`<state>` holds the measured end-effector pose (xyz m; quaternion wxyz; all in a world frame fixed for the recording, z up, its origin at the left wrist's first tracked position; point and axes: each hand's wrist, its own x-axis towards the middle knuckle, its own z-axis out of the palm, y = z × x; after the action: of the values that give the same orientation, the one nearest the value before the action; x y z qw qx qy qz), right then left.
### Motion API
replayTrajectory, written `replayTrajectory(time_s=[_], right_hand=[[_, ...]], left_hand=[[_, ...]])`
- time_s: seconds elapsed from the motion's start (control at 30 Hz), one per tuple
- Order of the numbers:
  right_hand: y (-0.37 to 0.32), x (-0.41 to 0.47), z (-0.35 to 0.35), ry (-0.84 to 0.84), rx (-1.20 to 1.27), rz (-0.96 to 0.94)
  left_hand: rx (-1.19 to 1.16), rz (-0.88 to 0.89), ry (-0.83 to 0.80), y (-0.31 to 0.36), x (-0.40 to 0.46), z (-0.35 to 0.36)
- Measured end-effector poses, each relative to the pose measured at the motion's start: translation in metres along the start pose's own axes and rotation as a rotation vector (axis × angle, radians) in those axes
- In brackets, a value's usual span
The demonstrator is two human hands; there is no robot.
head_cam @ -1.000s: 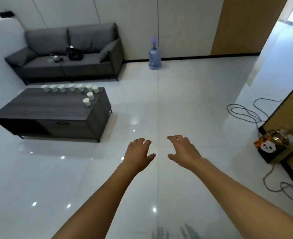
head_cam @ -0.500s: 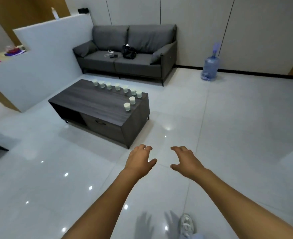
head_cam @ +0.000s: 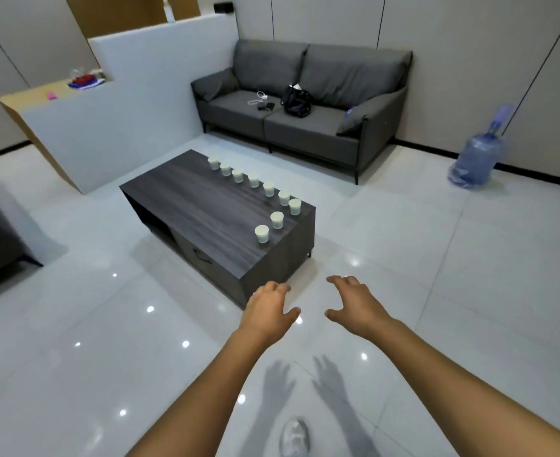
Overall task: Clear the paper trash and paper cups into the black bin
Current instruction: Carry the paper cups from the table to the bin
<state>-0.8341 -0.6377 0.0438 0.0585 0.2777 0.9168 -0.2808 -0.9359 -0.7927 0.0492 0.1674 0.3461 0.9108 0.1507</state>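
Several white paper cups (head_cam: 261,233) stand upright on a dark wood coffee table (head_cam: 199,212), in a row along its far edge that bends toward its near right corner. My left hand (head_cam: 267,310) hovers palm down just in front of that corner, fingers relaxed, holding nothing. My right hand (head_cam: 354,303) hovers beside it over the floor, also spread and empty. No black bin and no paper trash show in this view.
A grey sofa (head_cam: 305,107) with a black bag (head_cam: 296,102) stands behind the table. A blue water jug (head_cam: 476,156) sits by the right wall. A white counter partition (head_cam: 114,107) stands at left. White glossy tiles surround the table. My shoe (head_cam: 293,437) shows below.
The view has swung left and moved closer to the coffee table, which now lies right ahead of my hands. Both hands stay held out, open and empty.
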Motion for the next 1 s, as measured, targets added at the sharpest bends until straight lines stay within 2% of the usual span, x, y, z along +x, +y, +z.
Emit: replayTrajectory(time_s=[0.3,0.53,0.87,1.0], right_hand=[[-0.005,0.204,-0.047,-0.042,-0.047,-0.012],[-0.004,0.34,-0.082,-0.102,-0.055,-0.03],[0.009,0.548,-0.119,-0.251,-0.178,-0.159],[0.004,0.618,-0.123,-0.333,-0.258,-0.231]], left_hand=[[-0.044,-0.043,-0.005,-0.014,0.212,-0.031],[-0.094,-0.09,-0.019,-0.024,0.332,-0.051],[-0.213,-0.323,0.006,-0.044,0.515,-0.051],[-0.253,-0.423,0.027,-0.057,0.562,-0.048]])
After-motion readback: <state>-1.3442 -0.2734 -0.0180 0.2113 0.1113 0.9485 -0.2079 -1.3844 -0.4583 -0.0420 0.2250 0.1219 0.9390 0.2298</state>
